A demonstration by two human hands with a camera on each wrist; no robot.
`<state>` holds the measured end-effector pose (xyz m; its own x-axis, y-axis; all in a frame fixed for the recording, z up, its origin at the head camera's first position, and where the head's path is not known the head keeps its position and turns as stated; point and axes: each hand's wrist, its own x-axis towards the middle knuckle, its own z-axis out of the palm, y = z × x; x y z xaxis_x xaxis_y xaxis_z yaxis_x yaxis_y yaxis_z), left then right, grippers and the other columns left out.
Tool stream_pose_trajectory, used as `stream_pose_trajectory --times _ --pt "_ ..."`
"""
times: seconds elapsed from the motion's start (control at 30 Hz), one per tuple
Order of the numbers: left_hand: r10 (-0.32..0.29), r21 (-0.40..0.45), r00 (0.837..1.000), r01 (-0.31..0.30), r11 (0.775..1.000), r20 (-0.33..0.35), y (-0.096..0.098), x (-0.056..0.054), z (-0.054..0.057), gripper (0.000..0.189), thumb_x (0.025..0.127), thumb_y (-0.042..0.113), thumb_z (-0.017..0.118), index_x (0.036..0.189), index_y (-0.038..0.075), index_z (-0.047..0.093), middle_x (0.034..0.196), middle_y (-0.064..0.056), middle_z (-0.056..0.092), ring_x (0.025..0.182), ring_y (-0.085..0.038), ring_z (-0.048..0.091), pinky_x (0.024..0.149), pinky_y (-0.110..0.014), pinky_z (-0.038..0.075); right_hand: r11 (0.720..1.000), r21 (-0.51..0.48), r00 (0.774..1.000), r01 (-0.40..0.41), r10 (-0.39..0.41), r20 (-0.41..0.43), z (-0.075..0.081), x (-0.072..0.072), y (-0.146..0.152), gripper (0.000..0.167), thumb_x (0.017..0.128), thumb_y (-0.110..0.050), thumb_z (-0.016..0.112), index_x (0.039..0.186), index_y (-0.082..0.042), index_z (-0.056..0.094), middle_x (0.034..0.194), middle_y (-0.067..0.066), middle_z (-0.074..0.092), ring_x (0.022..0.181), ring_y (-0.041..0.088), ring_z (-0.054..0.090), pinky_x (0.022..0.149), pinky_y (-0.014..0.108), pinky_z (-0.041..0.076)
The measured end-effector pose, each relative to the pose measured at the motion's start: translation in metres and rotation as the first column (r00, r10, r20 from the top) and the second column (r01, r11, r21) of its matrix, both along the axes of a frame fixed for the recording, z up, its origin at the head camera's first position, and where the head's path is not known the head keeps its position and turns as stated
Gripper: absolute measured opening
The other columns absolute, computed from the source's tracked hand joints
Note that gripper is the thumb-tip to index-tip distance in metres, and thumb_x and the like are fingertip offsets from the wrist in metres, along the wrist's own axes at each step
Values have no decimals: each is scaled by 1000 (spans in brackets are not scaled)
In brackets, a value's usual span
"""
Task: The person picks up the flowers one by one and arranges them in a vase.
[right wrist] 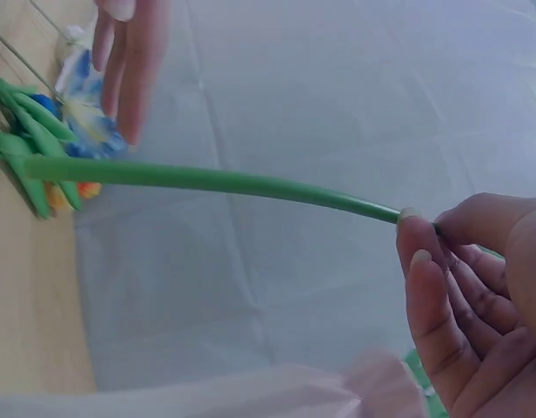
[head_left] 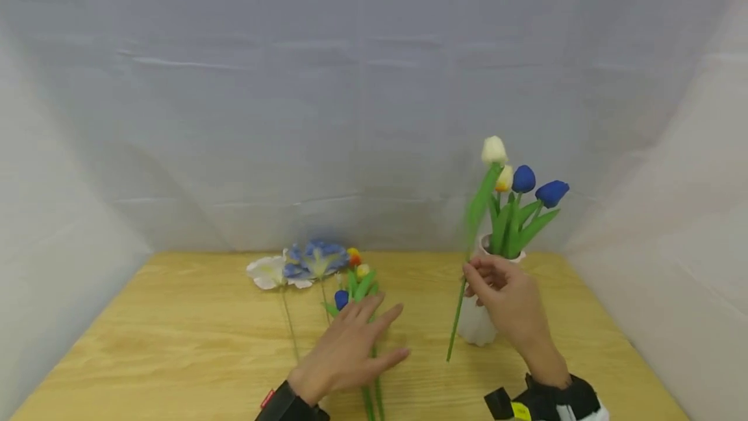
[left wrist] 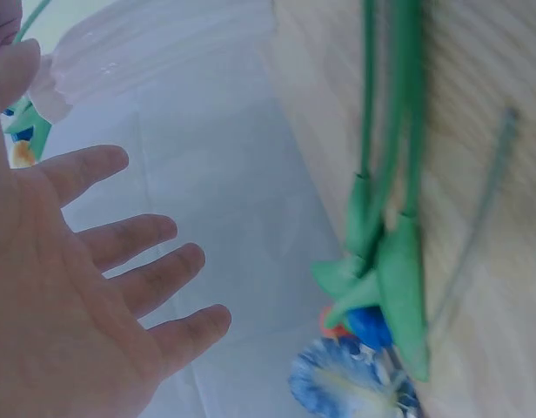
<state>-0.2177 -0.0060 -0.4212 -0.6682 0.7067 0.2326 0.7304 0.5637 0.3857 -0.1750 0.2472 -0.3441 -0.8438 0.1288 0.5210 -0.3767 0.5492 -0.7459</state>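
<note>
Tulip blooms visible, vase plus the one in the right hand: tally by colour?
Blue tulips in the vase: 2
Cream-and-orange tulip in the vase: 1
White tulip in the right hand: 1
Total: 4

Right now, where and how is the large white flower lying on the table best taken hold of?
Probably pinched mid-stem, from above and the person's left. The white flower lies with its broad bloom at the far end and its thin, bare stem running nearer; the large blue flower crowds the bloom's right, and the left hand occupies that side too.
</note>
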Motion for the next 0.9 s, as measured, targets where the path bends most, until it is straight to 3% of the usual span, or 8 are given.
stream_pose_trajectory --times 0.17,0.33,0.47,0.6,0.8,0.9 --pt "-43 -25 999 43 999 -33 15 -5 8 66 95 64 34 150 27 33 155 -11 25 140 -32 25 113 -51 18 997 12 992 82 -81 -94 19 3 20 16 93 -15 65 98 0 68 76 6 68 63 16 65 55 26 56" --pt "-38 -78 992 28 997 -117 28 -12 18 70 94 68 32 149 25 36 154 -12 26 139 -32 25 114 -53 14 983 36 968 180 -170 -182 30 5 37 14 93 -12 65 95 1 68 74 7 68 61 8 64 56 18 53" --pt "-34 -91 991 22 996 -132 35 -13 22 72 93 70 30 149 25 36 155 -12 24 139 -32 26 113 -54 16 971 17 944 240 -229 -238 35 8 44 13 93 -10 64 96 2 67 73 6 68 63 4 63 58 14 51" --pt "-54 -90 988 41 995 -147 41 -14 23 71 93 68 32 149 24 37 155 -12 24 139 -32 25 112 -55 18 965 -39 908 260 -258 -329 42 10 50 12 92 -5 63 97 5 66 72 2 67 65 3 64 61 12 51" --pt "-71 -109 988 56 993 -139 49 -14 25 73 93 70 29 150 25 35 156 -11 22 141 -31 22 112 -55 17 945 -92 831 314 -320 -454 61 6 64 15 92 -4 63 99 9 65 75 -7 65 66 2 64 59 11 48" --pt "-72 -107 988 58 993 -137 51 -13 25 73 93 70 28 150 25 35 156 -10 22 141 -31 22 112 -55 17 934 -106 815 341 -350 -462 68 5 70 17 92 -6 63 100 9 65 78 -9 65 67 1 64 65 11 50"
